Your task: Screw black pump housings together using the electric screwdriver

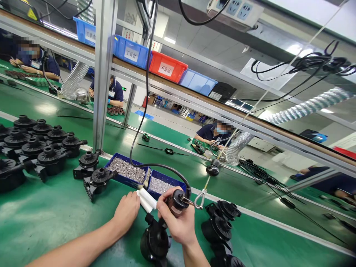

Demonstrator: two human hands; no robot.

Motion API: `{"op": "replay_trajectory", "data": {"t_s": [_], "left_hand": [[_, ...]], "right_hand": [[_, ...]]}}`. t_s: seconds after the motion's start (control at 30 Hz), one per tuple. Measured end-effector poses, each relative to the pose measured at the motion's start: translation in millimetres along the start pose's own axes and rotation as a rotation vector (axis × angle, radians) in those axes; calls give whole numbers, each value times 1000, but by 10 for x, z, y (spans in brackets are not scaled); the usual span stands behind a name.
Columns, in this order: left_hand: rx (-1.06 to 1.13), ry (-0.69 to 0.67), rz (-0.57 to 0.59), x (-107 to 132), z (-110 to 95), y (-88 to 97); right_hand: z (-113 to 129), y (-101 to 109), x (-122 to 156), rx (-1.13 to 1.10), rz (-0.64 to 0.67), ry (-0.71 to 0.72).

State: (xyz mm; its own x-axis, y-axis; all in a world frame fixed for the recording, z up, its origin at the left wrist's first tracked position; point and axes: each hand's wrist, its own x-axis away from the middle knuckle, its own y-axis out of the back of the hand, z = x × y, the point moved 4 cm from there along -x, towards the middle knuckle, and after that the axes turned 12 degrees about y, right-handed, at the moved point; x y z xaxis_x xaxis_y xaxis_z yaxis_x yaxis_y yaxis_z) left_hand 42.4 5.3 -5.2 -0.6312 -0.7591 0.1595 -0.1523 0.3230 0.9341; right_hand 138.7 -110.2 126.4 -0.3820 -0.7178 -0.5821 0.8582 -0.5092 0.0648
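- Green bench top [63, 211] spreads beneath both my hands; co-workers [213, 135] sit well beyond my fingertips.
- My right hand [179, 222] is wrapped around a corded driver [177, 203], held over a black pump housing [154, 243] just below those fingers; I judge this piece midway, though whether its screws are seated I can't tell.
- My left hand [128, 209] is curled beside the white rolls [147, 200]; whether it pinches anything, I can't tell.
- Past my fingers, plenty of loose screws [126, 168] fill the blue trays [128, 181].
- More housings stand left [50, 159] and right [219, 228] of my hands; which are finished doesn't show.
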Motion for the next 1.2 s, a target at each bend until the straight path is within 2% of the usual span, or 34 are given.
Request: {"op": "replay_trajectory", "data": {"t_s": [0.1, 0.2, 0.27, 0.37, 0.47, 0.57, 0.73, 0.97, 1.07, 1.2], "left_hand": [[83, 33, 10, 40, 3, -21], [258, 18, 66, 115, 30, -72], [435, 18, 195, 169, 38, -154], [647, 87, 506, 242, 30, -316], [740, 173, 783, 297, 11, -405], [859, 222, 923, 317, -18, -389], [996, 258, 991, 314, -11, -308], [944, 147, 997, 363, 86, -101], [934, 134, 928, 412, 58, -99], [1032, 183, 832, 443, 4, -198]], "right_hand": [[11, 23, -11, 5, 27, 53], [39, 85, -13, -9, -44, 60], [76, 132, -16, -30, -98, 105], [136, 195, -23, -86, -155, 212], [160, 233, -12, -133, -195, 238], [172, 221, 18, -175, -188, 213], [163, 162, 70, -261, -168, 152], [101, 13, 121, -250, -112, 98], [98, -59, 125, -225, -126, 50], [116, -114, 110, -209, -124, 35]]}}
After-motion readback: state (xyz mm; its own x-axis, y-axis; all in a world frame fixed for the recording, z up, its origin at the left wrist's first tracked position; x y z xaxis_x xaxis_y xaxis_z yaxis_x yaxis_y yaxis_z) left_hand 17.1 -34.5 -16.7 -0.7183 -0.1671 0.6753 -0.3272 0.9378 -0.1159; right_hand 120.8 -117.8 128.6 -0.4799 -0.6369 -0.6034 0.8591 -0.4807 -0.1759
